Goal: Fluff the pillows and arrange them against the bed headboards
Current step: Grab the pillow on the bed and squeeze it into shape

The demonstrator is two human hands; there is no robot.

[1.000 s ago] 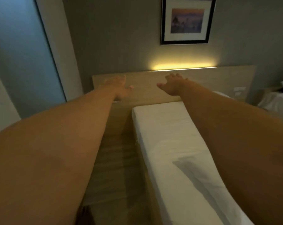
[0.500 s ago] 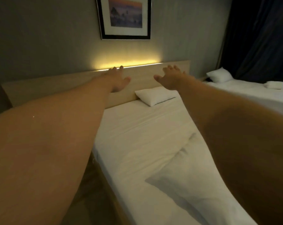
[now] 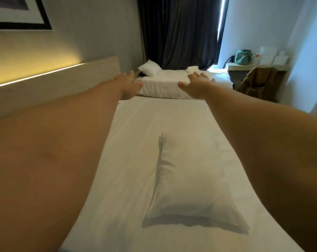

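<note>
While both hands reach out empty, no pillow is grasped yet.
Left hand (image 3: 129, 84) and right hand (image 3: 196, 85) spread-fingered; next, seize the pillow (image 3: 188, 180) at lower centre.

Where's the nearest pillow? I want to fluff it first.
The pillow lies flat on the near bed, low in the head view, between both outstretched arms, away from the headboard at left.
</note>
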